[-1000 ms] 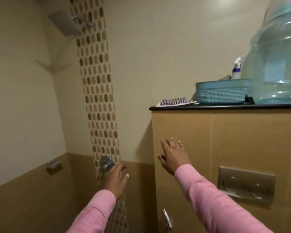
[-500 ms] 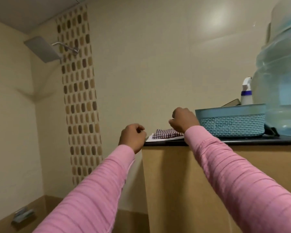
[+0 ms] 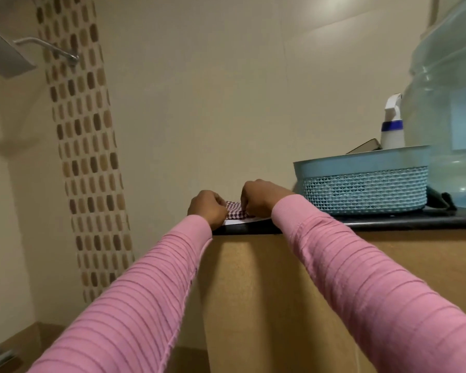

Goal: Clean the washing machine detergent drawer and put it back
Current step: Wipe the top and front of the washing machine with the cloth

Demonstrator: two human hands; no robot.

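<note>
Up front stood the tan tiled half-wall [image 3: 293, 292], its dark countertop [image 3: 388, 224] running out toward 3 o'clock. And there, big at 2 o'clock, sat the pale blue water jug [image 3: 452, 117] on that top. Two pink sleeves came in from 7 and 5 o'clock, the left sleeve [image 3: 135, 297] and the right sleeve [image 3: 361, 278], both stretched to the counter's corner. At 9 o'clock a brown mosaic strip [image 3: 86, 157] ran down the cream wall, with the shower head [image 3: 3, 57] at 10. The blue mesh basket [image 3: 363, 189] stood touching the jug on its 9 o'clock side, and a white spray bottle [image 3: 392, 127] rose behind its rim.

Now the hands! The checked cloth [image 3: 234, 212] lay on a white sheet [image 3: 240, 221] at the counter's near corner, dead centre. The left hand [image 3: 206, 210] was curled tight on the cloth's 9 o'clock edge; the right hand [image 3: 261, 197] gripped its 3 o'clock edge, knuckles up.
</note>
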